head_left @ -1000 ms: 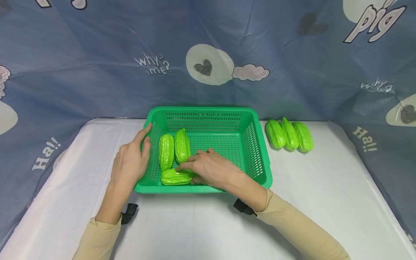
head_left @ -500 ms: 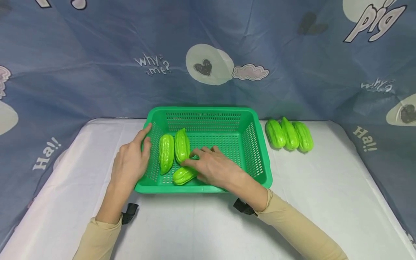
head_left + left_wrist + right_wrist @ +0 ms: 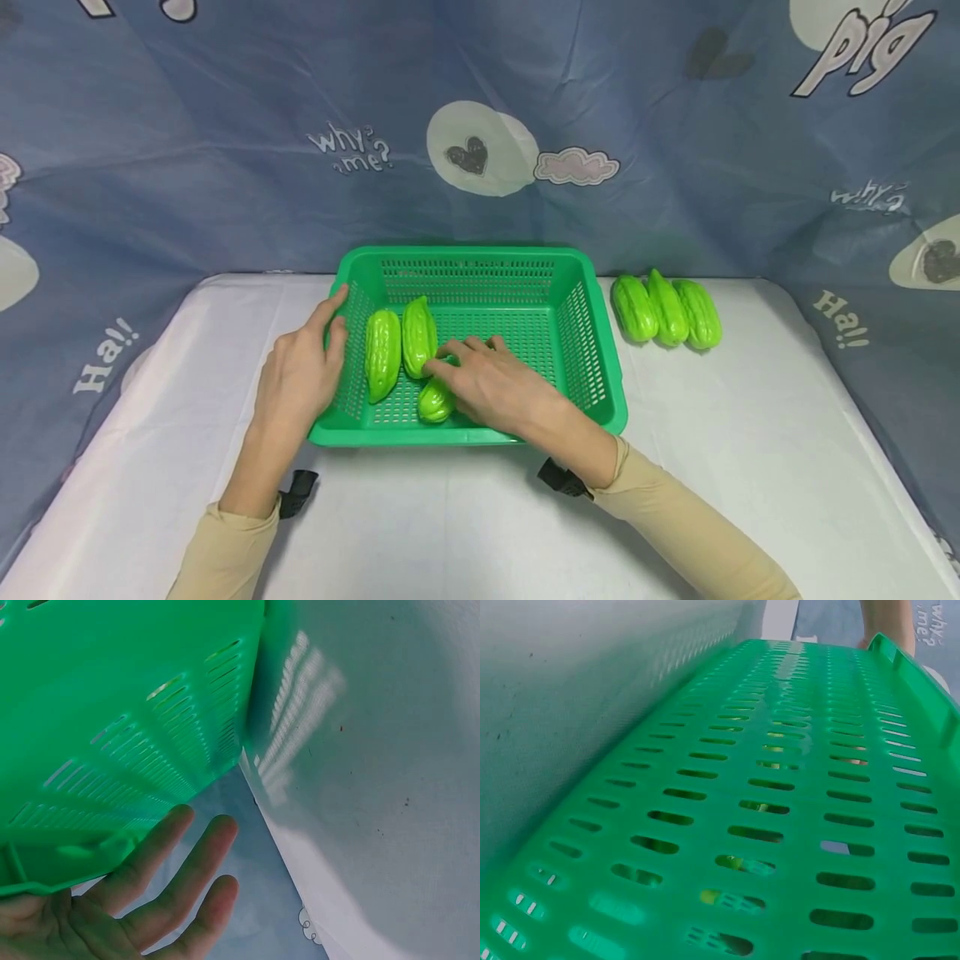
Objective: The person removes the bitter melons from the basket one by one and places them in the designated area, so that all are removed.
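In the head view a green plastic basket (image 3: 525, 437) stands with its long side towards me. My left hand (image 3: 300, 367) rests at its left rim, thumb over the edge; in the left wrist view the fingers (image 3: 191, 881) lie straight and spread outside the wall. Inside the basket, my right hand (image 3: 498, 383) grips a bright green bitter melon (image 3: 437, 402) near the front wall, its right part hidden under the hand. Two more bitter melons lie lengthwise at the left, one nearer the left wall (image 3: 383, 354) and one beside it (image 3: 419, 337).
Three bitter melons (image 3: 667, 312) lie side by side on the white table (image 3: 750, 417), right of the basket. A blue printed cloth (image 3: 645, 100) hangs behind and around the table. In the right wrist view the basket's slotted wall (image 3: 772, 802) hides most of the inside.
My right hand has turned the gripped bitter melon away from lying along the front wall and drawn it right, clear of the left one. The left hand has stayed in place.
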The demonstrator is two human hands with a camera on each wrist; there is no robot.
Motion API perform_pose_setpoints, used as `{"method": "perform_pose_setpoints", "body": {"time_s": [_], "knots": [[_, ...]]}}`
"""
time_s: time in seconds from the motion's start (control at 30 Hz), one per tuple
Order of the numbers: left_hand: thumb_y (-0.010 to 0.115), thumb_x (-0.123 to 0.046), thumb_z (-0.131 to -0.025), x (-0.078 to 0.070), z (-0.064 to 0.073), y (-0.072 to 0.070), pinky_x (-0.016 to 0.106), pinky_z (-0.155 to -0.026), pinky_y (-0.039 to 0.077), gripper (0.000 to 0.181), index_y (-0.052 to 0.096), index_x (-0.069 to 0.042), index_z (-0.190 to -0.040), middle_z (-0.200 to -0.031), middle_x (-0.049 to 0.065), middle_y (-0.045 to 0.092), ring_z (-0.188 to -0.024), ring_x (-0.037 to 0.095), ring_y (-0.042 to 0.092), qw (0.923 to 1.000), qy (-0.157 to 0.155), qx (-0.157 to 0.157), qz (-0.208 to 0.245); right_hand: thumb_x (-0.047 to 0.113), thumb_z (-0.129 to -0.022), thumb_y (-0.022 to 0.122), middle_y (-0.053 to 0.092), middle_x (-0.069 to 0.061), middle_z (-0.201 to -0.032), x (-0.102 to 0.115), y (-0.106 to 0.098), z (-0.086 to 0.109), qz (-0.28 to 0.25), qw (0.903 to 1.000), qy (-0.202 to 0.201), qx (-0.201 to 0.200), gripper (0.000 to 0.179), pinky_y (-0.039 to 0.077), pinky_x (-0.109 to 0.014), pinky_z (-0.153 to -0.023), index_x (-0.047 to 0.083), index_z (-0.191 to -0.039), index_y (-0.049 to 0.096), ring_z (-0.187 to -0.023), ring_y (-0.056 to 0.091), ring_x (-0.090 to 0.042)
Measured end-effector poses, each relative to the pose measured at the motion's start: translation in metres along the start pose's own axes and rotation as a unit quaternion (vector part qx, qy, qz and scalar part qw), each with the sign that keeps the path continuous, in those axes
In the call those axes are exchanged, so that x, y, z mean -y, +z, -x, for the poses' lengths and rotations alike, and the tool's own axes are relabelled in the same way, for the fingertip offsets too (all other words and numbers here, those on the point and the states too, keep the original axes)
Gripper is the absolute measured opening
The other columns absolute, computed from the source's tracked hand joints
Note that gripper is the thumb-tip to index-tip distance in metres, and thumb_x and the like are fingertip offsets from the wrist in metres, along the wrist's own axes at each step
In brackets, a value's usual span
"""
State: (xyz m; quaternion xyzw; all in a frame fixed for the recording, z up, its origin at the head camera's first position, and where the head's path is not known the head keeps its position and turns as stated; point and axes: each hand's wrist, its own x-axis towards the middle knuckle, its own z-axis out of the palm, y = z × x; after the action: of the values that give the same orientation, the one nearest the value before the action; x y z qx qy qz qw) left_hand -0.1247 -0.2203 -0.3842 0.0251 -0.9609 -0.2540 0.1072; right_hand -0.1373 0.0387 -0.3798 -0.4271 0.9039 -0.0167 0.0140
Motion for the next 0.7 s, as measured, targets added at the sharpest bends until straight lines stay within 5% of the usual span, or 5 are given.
{"method": "perform_pose_setpoints", "body": {"time_s": [0.13,0.27,0.5,0.6,0.7], "knots": [[0.036,-0.036,-0.118,-0.0002,-0.0002,0.0004,0.036,-0.041,0.034,0.051,0.042,-0.026,-0.168,-0.052,0.007,0.047,-0.043,0.021,0.039,1.0,0.001,0.0,0.0,0.022,-0.11,0.063,0.067,-0.003,-0.145,-0.0009,0.0008,0.0001,-0.011,0.9998,-0.013,-0.013,0.038,0.056,-0.053,-0.101,0.039,-0.143,0.067,-0.131,0.065,-0.028],[0.035,-0.036,-0.118,0.0,-0.0006,0.0005,0.036,-0.041,0.035,0.051,0.043,-0.025,-0.167,-0.052,0.008,0.049,-0.044,0.021,0.04,1.0,0.002,-0.002,-0.002,0.041,-0.112,0.059,0.067,-0.004,-0.145,-0.0015,0.001,0.0,-0.035,0.9992,-0.018,-0.01,0.027,0.055,-0.054,-0.101,0.035,-0.134,0.073,-0.133,0.063,-0.029],[0.036,-0.036,-0.118,0.0001,-0.0008,0.0012,0.036,-0.041,0.035,0.051,0.043,-0.026,-0.167,-0.053,0.009,0.05,-0.044,0.021,0.041,1.0,0.002,-0.002,-0.003,0.047,-0.103,0.07,0.068,-0.005,-0.145,-0.0017,0.0013,0.0009,-0.033,0.9994,0.009,-0.008,0.025,0.054,-0.059,-0.109,0.024,-0.097,0.073,-0.137,0.061,-0.03],[0.035,-0.036,-0.118,-0.0001,-0.0007,0.0011,0.036,-0.041,0.035,0.051,0.042,-0.026,-0.167,-0.052,0.008,0.049,-0.043,0.021,0.04,1.0,0.0,-0.001,-0.004,0.044,-0.099,0.078,0.061,-0.009,-0.154,-0.0015,0.0009,0.0009,-0.019,0.9992,0.033,-0.011,0.026,0.052,-0.062,-0.113,0.021,-0.109,0.073,-0.143,0.057,-0.035],[0.035,-0.036,-0.118,-0.0005,-0.0005,0.0009,0.036,-0.041,0.034,0.051,0.042,-0.025,-0.167,-0.052,0.008,0.048,-0.043,0.021,0.039,1.0,0.0,-0.001,-0.005,0.047,-0.097,0.08,0.053,-0.012,-0.161,-0.001,0.0005,0.0013,-0.01,0.9974,0.071,0.0,0.047,0.052,-0.061,-0.112,0.021,-0.134,0.067,-0.145,0.054,-0.04]]}}
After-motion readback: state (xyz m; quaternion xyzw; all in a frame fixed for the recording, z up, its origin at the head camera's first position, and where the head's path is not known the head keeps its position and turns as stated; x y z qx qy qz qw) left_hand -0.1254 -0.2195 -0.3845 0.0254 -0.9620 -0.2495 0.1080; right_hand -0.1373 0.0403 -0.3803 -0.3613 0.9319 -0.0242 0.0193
